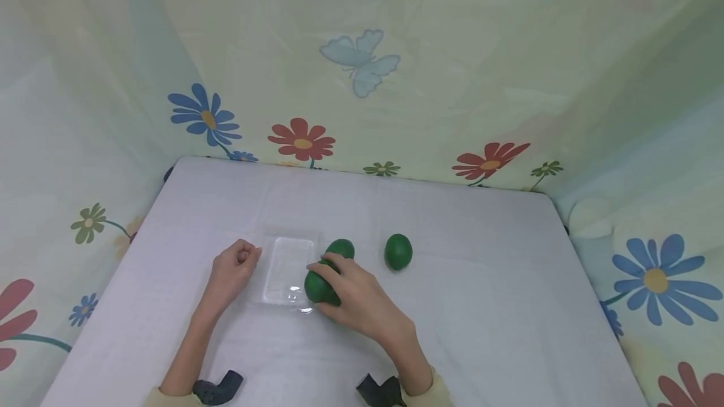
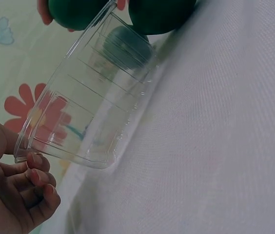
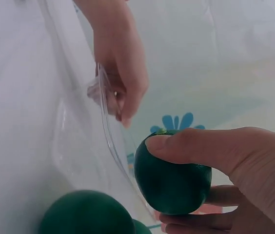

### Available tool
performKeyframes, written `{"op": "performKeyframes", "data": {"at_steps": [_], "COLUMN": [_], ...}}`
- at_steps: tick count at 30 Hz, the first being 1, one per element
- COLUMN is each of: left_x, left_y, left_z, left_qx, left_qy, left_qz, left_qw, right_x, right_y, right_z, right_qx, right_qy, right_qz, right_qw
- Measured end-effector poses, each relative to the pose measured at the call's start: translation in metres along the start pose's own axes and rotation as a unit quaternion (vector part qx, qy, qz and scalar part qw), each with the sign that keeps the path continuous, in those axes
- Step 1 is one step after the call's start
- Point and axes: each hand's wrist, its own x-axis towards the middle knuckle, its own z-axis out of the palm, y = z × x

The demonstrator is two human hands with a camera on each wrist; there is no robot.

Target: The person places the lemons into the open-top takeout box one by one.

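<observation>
A clear plastic box stands on the table, its rim raised in the left wrist view. My left hand pinches the rim at one corner, thumb on one side and fingers on the other. With thumb and fingers my right hand grips a round green fruit, with a small stem end on top, at the box's right edge. Just behind that hand sits a second green fruit, partly covered by the fingers. Through the clear wall a green fruit shows in the left wrist view.
Another green fruit lies to the right on the white tablecloth. A curtain printed with flowers and a butterfly hangs round the table's back and sides. Dark wrist devices show near both sleeves.
</observation>
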Motion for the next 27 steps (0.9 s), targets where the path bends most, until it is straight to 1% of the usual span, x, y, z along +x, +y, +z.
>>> {"op": "performKeyframes", "data": {"at_steps": [7,14,17,23,27], "left_x": [0.0,0.0,0.001,0.0,0.0], "left_y": [0.001,-0.002,-0.002,0.0,0.0], "left_z": [0.002,0.002,0.002,0.002,0.002], "left_qx": [0.007,0.008,0.01,0.015,0.012], "left_qy": [0.001,0.002,0.002,0.002,-0.003], "left_qz": [0.004,0.01,0.012,0.01,0.005], "left_qw": [1.0,0.9999,0.9999,0.9998,0.9999], "right_x": [0.016,0.035,0.041,0.051,0.056], "right_y": [-0.007,-0.013,-0.015,-0.017,-0.018], "right_z": [0.01,0.026,0.033,0.043,0.047], "right_qx": [0.003,0.011,0.021,0.035,0.05], "right_qy": [-0.029,-0.05,-0.063,-0.095,-0.114], "right_qz": [-0.007,-0.025,-0.014,0.027,0.034], "right_qw": [0.9996,0.9984,0.9977,0.9944,0.9917]}}
